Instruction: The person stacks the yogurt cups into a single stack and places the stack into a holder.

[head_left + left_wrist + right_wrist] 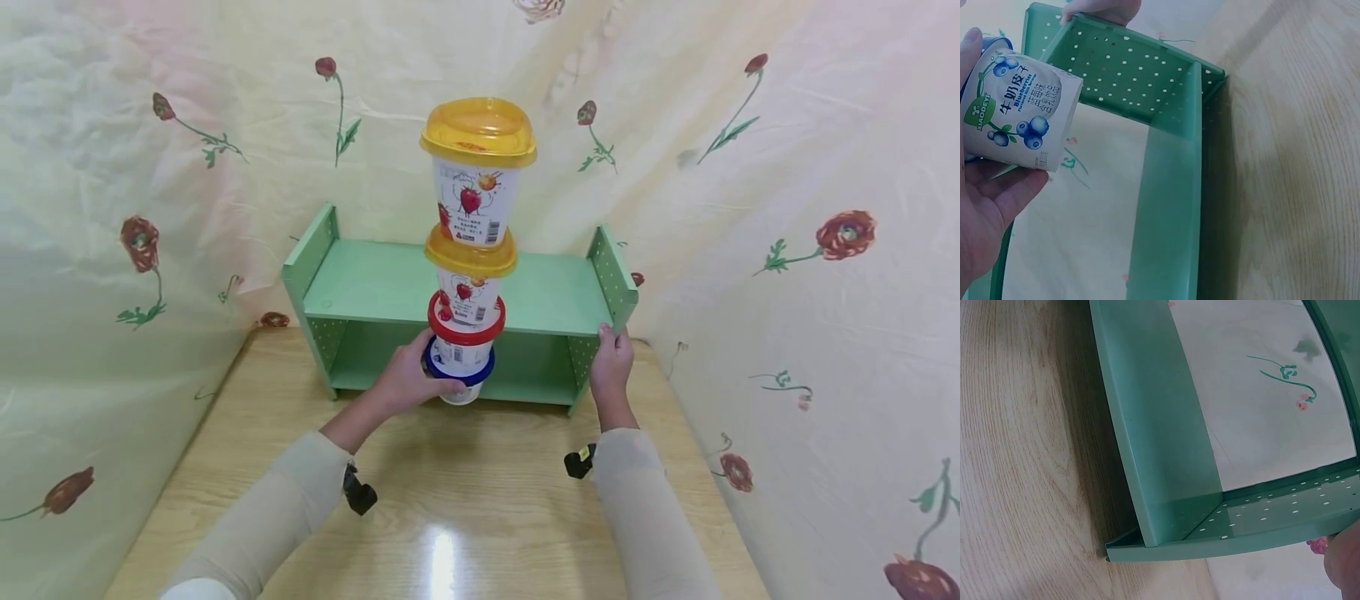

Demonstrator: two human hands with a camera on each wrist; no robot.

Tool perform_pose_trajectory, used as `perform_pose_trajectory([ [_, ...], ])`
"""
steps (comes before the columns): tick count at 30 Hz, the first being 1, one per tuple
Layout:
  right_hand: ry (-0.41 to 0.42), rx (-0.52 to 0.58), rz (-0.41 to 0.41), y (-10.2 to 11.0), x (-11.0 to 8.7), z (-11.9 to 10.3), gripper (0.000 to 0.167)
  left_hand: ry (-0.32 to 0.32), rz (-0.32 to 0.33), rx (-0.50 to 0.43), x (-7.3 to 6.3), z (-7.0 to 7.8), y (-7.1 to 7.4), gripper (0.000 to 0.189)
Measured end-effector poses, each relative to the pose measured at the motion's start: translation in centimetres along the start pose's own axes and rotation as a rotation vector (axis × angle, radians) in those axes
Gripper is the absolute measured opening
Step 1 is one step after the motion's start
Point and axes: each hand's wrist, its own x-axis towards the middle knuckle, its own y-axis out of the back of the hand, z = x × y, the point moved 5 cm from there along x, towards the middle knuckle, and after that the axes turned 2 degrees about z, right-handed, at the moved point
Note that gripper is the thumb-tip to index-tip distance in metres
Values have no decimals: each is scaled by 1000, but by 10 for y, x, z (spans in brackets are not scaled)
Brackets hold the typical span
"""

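Note:
My left hand [408, 382] grips the blue-lidded cup [461, 395] at the bottom of a tall stack. In the left wrist view, this white cup [1025, 119] has blueberries printed on it, with fingers beneath its side. Directly above it sits a red-lidded cup [468, 335]. Higher come a smaller-looking yellow-lidded cup [467, 297] and, on top, another yellow-lidded cup [480, 196] with strawberry pictures. The stack is held in front of a green two-tier shelf [551, 287]. My right hand [612, 367] holds the shelf's right side panel near the upper board; its fingers are partly hidden.
The shelf stands on a wood-grain tabletop [517, 500] against a flower-printed cloth backdrop [247, 50]. Its side panels [618, 279] have rows of small holes and rise above the upper board. Cloth walls flank the table on both sides.

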Motion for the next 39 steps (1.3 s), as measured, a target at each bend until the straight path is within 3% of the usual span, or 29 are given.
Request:
perform_pose_trajectory([
  [12,26,5,49,0,18,32,47,-28,30,1,3,11,15,96],
  [27,-8,-5,35,0,16,36,49,-17,11,-21,11,23,22,94],
  [39,3,-12,54,2,17,37,48,-91,-5,-49,18,38,24,94],
])
